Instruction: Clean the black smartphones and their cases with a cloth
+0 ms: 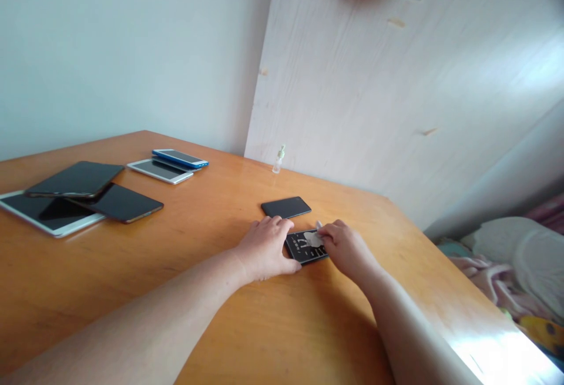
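A black phone [305, 251] with a white figure and lettering on its upper face lies on the wooden table in front of me. My left hand [269, 248] holds its left end, thumb at the near edge and fingers at the far one. At the phone's right end, my right hand [346, 248] is closed and pressed to the surface. A small white piece [319, 224], apparently cloth, sticks out from its fingers; most of it is hidden. Just beyond the hands a second dark phone [286, 207] lies flat, apart from the first.
On the table [211, 220] to the left, dark tablets [79, 179] overlap a white-framed tablet [57, 233]. Behind them a blue device [180, 157] rests partly on a white one [152, 168]. A clear pump bottle [277, 164] stands near the wall. Bedding [515, 255] lies beyond the right edge.
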`<action>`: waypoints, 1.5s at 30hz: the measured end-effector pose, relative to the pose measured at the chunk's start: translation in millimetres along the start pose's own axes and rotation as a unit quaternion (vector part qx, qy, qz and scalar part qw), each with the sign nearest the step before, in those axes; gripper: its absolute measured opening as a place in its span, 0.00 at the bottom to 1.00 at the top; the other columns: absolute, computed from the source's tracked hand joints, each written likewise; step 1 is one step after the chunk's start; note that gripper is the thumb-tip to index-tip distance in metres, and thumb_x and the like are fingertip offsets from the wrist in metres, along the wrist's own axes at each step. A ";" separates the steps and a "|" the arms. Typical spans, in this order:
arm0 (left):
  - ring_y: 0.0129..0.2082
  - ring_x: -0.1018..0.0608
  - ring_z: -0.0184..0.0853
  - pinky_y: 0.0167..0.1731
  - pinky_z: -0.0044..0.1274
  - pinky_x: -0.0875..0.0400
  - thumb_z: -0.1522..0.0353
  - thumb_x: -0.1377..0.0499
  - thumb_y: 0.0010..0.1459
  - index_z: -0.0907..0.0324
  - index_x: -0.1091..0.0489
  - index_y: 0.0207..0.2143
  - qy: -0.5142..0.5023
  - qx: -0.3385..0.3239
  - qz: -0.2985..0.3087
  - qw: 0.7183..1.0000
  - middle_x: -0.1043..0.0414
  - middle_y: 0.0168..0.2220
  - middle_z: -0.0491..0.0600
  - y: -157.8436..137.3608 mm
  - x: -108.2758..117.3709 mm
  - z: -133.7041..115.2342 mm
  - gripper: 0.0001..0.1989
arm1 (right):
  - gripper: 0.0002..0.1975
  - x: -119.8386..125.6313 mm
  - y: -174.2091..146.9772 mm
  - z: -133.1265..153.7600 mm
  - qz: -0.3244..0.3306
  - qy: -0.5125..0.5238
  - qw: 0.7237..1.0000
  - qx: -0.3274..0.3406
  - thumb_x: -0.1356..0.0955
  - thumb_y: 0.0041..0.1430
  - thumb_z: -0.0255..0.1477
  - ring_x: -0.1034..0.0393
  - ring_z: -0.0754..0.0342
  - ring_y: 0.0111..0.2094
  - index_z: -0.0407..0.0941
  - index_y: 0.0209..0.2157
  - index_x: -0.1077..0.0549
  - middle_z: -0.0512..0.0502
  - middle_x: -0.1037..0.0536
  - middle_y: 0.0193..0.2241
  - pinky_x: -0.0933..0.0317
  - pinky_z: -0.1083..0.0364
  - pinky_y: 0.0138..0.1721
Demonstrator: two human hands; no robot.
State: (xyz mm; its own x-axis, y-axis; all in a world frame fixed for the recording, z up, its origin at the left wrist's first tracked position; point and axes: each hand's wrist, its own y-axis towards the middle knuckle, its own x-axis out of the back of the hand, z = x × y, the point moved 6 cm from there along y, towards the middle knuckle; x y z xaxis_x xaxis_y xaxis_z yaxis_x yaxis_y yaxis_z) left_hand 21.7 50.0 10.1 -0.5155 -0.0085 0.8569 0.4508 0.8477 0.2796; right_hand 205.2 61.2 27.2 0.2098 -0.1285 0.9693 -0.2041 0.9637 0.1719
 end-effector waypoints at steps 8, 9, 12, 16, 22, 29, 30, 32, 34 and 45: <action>0.48 0.28 0.49 0.46 0.35 0.34 0.53 0.34 0.42 0.57 0.36 0.49 0.000 -0.005 -0.006 1.000 0.29 0.46 0.54 -0.2 0.6 -0.5 0.33 | 0.16 -1.6 -9.2 41.6 0.042 0.027 0.990 0.133 0.40 0.63 0.25 0.30 0.51 0.44 0.47 0.42 0.23 0.45 0.22 0.40 0.43 0.54 0.49; 0.48 0.28 0.49 0.47 0.36 0.34 0.53 0.34 0.42 0.57 0.36 0.50 -0.002 -0.003 -0.006 1.000 0.30 0.47 0.55 -0.3 0.3 -0.2 0.34 | 0.15 -1.4 -4.8 27.6 0.038 0.006 0.995 0.096 0.40 0.63 0.25 0.30 0.50 0.44 0.45 0.41 0.23 0.43 0.22 0.39 0.42 0.53 0.48; 0.49 0.28 0.50 0.47 0.36 0.34 0.54 0.34 0.41 0.59 0.39 0.53 -0.008 0.007 0.002 1.000 0.30 0.48 0.56 -0.4 -1.5 0.9 0.38 | 0.16 -0.2 -0.2 10.2 0.029 -0.011 0.998 0.053 0.41 0.63 0.26 0.30 0.49 0.45 0.43 0.42 0.23 0.42 0.22 0.40 0.41 0.53 0.49; 0.52 0.29 0.51 0.50 0.36 0.35 0.55 0.36 0.44 0.61 0.46 0.59 -0.016 0.011 -0.003 1.000 0.31 0.52 0.59 -0.2 -2.5 1.3 0.43 | 0.18 1.5 -16.6 60.6 0.046 0.085 0.978 0.184 0.41 0.63 0.23 0.30 0.52 0.46 0.46 0.47 0.25 0.45 0.24 0.46 0.40 0.54 0.50; 0.54 0.31 0.53 0.51 0.37 0.36 0.54 0.36 0.43 0.61 0.51 0.63 -0.018 0.023 0.009 1.000 0.33 0.55 0.60 -0.6 -2.6 2.1 0.48 | 0.20 -1.1 -14.0 56.3 0.052 0.069 0.982 0.170 0.42 0.64 0.25 0.31 0.49 0.50 0.46 0.53 0.28 0.43 0.26 0.51 0.41 0.51 0.54; 0.55 0.32 0.53 0.52 0.38 0.37 0.53 0.35 0.42 0.60 0.51 0.63 -0.020 0.032 0.020 0.999 0.32 0.54 0.58 -0.7 -1.1 1.4 0.50 | 0.19 -3.2 0.6 -2.0 0.046 -0.014 0.998 0.029 0.43 0.64 0.25 0.32 0.47 0.51 0.41 0.51 0.28 0.37 0.25 0.49 0.42 0.50 0.54; 0.55 0.31 0.53 0.52 0.38 0.37 0.53 0.35 0.42 0.60 0.51 0.63 -0.020 0.032 0.019 0.999 0.32 0.54 0.58 -0.5 -1.1 1.6 0.50 | 0.20 -3.4 -2.7 9.6 0.045 -0.003 0.998 0.054 0.42 0.64 0.25 0.33 0.47 0.53 0.41 0.53 0.29 0.37 0.27 0.52 0.43 0.50 0.55; 0.54 0.31 0.53 0.51 0.38 0.36 0.53 0.35 0.42 0.60 0.50 0.63 -0.020 0.029 0.016 0.999 0.32 0.54 0.59 -0.2 -1.2 1.8 0.49 | 0.21 -4.2 -11.4 37.6 0.051 0.030 0.990 0.124 0.42 0.64 0.26 0.35 0.48 0.56 0.43 0.56 0.31 0.39 0.30 0.56 0.44 0.50 0.57; 0.54 0.31 0.52 0.52 0.37 0.37 0.53 0.35 0.42 0.59 0.50 0.62 -0.021 0.025 0.014 0.999 0.32 0.54 0.59 0.0 -1.2 1.9 0.48 | 0.22 -5.3 -18.7 57.0 0.068 0.059 0.979 0.182 0.42 0.65 0.27 0.36 0.50 0.57 0.46 0.58 0.33 0.43 0.32 0.58 0.44 0.51 0.58; 0.55 0.31 0.52 0.52 0.37 0.37 0.53 0.35 0.43 0.59 0.50 0.63 -0.019 0.028 0.011 0.999 0.32 0.54 0.58 -0.4 -4.6 3.7 0.48 | 0.22 -3.6 -12.4 36.8 0.062 0.049 0.989 0.122 0.42 0.67 0.30 0.40 0.46 0.60 0.44 0.59 0.33 0.39 0.33 0.60 0.46 0.46 0.60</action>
State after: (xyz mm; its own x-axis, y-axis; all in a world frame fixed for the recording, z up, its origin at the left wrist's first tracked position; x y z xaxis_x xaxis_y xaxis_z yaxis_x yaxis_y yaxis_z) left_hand 21.3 51.7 4.4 -0.5334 0.0303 0.8453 0.4224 0.8754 0.2352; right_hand 171.8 41.1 28.1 0.2588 0.0225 0.9657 -0.4558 0.8843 0.1015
